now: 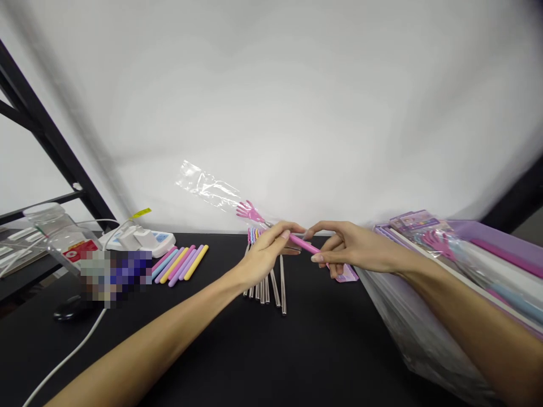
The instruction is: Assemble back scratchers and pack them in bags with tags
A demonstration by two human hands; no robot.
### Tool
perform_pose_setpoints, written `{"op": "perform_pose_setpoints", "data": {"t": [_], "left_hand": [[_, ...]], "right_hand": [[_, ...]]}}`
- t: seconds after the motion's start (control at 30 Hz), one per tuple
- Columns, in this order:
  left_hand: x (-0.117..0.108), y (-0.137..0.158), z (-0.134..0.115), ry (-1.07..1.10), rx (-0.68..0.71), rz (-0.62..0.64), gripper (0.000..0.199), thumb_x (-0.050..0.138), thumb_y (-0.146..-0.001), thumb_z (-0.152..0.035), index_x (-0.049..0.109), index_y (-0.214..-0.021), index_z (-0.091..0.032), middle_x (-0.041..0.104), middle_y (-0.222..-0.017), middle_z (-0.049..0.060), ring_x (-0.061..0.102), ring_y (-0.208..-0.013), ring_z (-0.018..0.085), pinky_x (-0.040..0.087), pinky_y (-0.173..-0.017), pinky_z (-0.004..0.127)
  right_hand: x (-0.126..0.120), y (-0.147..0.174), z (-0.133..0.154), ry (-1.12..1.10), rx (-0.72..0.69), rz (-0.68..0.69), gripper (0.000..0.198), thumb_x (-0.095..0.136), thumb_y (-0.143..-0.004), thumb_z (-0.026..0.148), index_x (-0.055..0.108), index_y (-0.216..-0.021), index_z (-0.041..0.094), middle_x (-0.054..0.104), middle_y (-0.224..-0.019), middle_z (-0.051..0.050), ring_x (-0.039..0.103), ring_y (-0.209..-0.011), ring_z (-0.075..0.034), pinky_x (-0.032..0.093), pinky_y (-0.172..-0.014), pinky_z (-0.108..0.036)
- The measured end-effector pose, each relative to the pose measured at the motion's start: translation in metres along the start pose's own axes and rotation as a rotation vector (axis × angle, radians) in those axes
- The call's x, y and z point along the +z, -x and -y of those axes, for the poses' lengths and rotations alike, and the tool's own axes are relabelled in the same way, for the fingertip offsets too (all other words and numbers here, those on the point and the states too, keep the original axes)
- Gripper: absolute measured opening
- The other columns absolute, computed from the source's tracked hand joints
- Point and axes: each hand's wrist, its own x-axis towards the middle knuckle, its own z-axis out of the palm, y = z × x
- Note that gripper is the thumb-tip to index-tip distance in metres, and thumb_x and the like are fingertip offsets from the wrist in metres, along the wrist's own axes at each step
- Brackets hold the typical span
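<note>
A pink back scratcher [304, 245] with a hand-shaped head slants between my two hands, its head up and to the left. Around it is a clear plastic sleeve [210, 185], whose loose end reaches out past the head. My left hand [269, 249] is closed around the middle of the scratcher. With fingers curled, my right hand [345, 246] grips the lower handle end; the exact fingertip contact is partly hidden. Below my left hand lie several metal back scratcher rods [275, 291], their small coloured heads partly covered. A purple printed card [348, 273] shows under my right hand.
Several pastel handle tubes [182, 264] lie in a row at left, near a white power strip [159, 243], a clear jar [63, 237] and a white cable [85, 342]. At right, a purple-edged box [479, 227] holds packaged back scratchers. A white wall stands behind the black table [297, 362].
</note>
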Motion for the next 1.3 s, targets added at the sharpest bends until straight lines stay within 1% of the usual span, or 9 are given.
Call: {"op": "perform_pose_setpoints", "data": {"t": [0.13, 0.27, 0.4, 0.53, 0.63, 0.83, 1.03, 1.17, 1.3], "left_hand": [[-0.002, 0.001, -0.011, -0.021, -0.061, 0.024, 0.043, 0.046, -0.097, -0.048, 0.05, -0.136, -0.032, 0.048, -0.143, 0.011, 0.059, -0.118, 0.028, 0.048, -0.101, 0.047], [-0.012, -0.003, -0.012, -0.053, -0.02, -0.265, 0.062, 0.049, -0.094, -0.053, 0.022, -0.149, -0.046, 0.052, -0.139, 0.01, 0.065, -0.107, 0.025, 0.049, -0.099, 0.05], [-0.016, -0.006, -0.006, -0.055, 0.089, -0.43, 0.059, 0.04, -0.098, -0.052, 0.015, -0.151, -0.041, 0.067, -0.114, 0.008, 0.069, -0.099, 0.022, 0.051, -0.098, 0.049], [-0.009, -0.004, -0.001, -0.1, 0.1, -0.318, 0.058, 0.04, -0.1, -0.047, 0.018, -0.151, -0.034, 0.07, -0.098, 0.006, 0.071, -0.094, 0.022, 0.051, -0.097, 0.048], [-0.001, 0.0, 0.002, -0.146, 0.06, -0.109, 0.053, 0.039, -0.101, -0.044, 0.024, -0.149, -0.028, 0.071, -0.094, 0.008, 0.07, -0.096, 0.023, 0.053, -0.093, 0.046], [0.011, 0.008, 0.004, -0.235, 0.05, 0.164, 0.039, 0.033, -0.102, -0.042, 0.037, -0.136, -0.022, 0.07, -0.086, 0.007, 0.068, -0.091, 0.021, 0.05, -0.091, 0.042], [0.005, 0.01, 0.001, -0.232, -0.075, 0.298, 0.055, 0.035, -0.101, -0.045, 0.02, -0.149, -0.024, 0.066, -0.077, 0.004, 0.07, -0.075, 0.019, 0.056, -0.077, 0.035], [-0.006, 0.006, 0.003, -0.229, -0.017, -0.07, 0.065, 0.044, -0.097, -0.05, 0.014, -0.153, -0.032, 0.065, -0.088, 0.005, 0.069, -0.065, 0.016, 0.058, -0.063, 0.031], [-0.013, -0.002, 0.007, -0.195, 0.08, -0.421, 0.057, 0.056, -0.092, -0.047, 0.035, -0.144, -0.034, 0.063, -0.101, 0.005, 0.067, -0.074, 0.015, 0.06, -0.073, 0.033]], "right_hand": [[-0.007, 0.0, -0.003, 0.056, -0.024, -0.002, 0.044, 0.071, -0.077, 0.052, 0.069, -0.103, 0.016, 0.071, -0.075, -0.005, 0.064, -0.061, -0.017, 0.051, -0.06, -0.03], [-0.021, 0.003, -0.012, 0.036, -0.031, -0.003, 0.039, 0.074, -0.074, 0.05, 0.073, -0.09, 0.015, 0.07, -0.075, -0.006, 0.062, -0.062, -0.017, 0.052, -0.059, -0.03], [-0.026, 0.003, -0.017, 0.041, -0.024, -0.001, 0.039, 0.074, -0.074, 0.051, 0.074, -0.088, 0.015, 0.069, -0.073, -0.006, 0.061, -0.063, -0.016, 0.051, -0.059, -0.029], [-0.02, 0.0, -0.014, 0.037, -0.017, -0.009, 0.042, 0.074, -0.073, 0.054, 0.074, -0.09, 0.015, 0.068, -0.071, -0.005, 0.059, -0.059, -0.015, 0.05, -0.057, -0.028], [-0.016, 0.0, -0.008, 0.055, -0.023, -0.005, 0.044, 0.073, -0.073, 0.054, 0.074, -0.093, 0.015, 0.067, -0.068, -0.004, 0.057, -0.056, -0.014, 0.049, -0.056, -0.028], [-0.011, -0.001, -0.005, -0.024, 0.012, 0.088, 0.071, 0.073, -0.076, 0.051, 0.053, -0.137, 0.02, 0.07, -0.068, -0.002, 0.06, -0.055, -0.015, 0.049, -0.056, -0.03], [-0.011, -0.005, -0.008, -0.049, 0.018, 0.054, 0.042, 0.076, -0.07, 0.054, 0.074, -0.084, 0.014, 0.069, -0.071, -0.004, 0.061, -0.065, -0.016, 0.049, -0.064, -0.03], [-0.023, -0.002, -0.014, -0.104, 0.035, -0.103, 0.041, 0.083, -0.062, 0.048, 0.071, -0.083, 0.015, 0.069, -0.073, -0.004, 0.061, -0.066, -0.016, 0.049, -0.067, -0.03], [-0.026, 0.003, -0.017, -0.031, 0.017, -0.044, 0.041, 0.08, -0.067, 0.049, 0.067, -0.086, 0.015, 0.072, -0.074, -0.005, 0.061, -0.062, -0.015, 0.049, -0.06, -0.029]]}}
